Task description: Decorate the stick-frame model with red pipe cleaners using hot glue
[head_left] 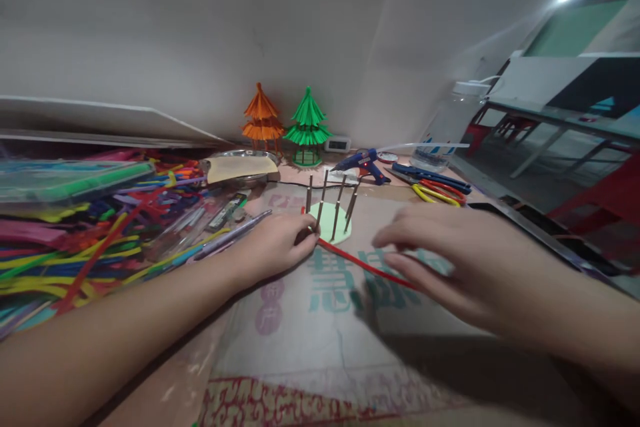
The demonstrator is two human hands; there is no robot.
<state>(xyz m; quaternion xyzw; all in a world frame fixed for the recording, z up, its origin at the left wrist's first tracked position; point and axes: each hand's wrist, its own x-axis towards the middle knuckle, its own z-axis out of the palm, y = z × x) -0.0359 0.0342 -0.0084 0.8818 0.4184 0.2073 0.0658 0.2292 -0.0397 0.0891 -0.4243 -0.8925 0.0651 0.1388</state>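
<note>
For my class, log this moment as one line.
left hand: at pale green base, against red strip | right hand: open, blurred | red strip: runs from base toward right hand | glue gun: beyond base

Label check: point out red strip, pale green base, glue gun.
Red strip [367, 267]: head view, middle of visible stretch.
Pale green base [328, 217]: head view, bare top surface.
Glue gun [361, 160]: head view, blue body.

My left forearm, bare, reaches in from lower left; left hand low, thumb and index pinched near the tips. Right forearm comes in from lower right; right hand raised, motion-blurred, fingers loosely bent, thumb apart. Hands well separated.
</note>
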